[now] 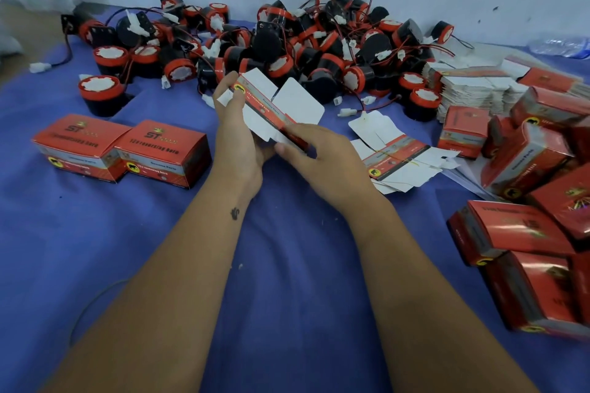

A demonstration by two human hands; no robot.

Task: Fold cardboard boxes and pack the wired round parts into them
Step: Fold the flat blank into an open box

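Crowding flat box [281,108] | horn pile [287,38] behind (tangled) | closed boxes [124,150] left

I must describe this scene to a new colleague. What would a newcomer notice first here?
First, the big pile of red-and-black wired parts at the back of the blue cloth. In the centre, the left hand and right hand hold a flat box blank. Two closed boxes stand on the left; more boxes lie heaped on the right.

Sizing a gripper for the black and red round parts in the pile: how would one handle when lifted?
A round part would likely feel rigid and fairly dense, given its moulded look. Lying sideways, it may roll. Its wire probably snags neighbours in the pile.
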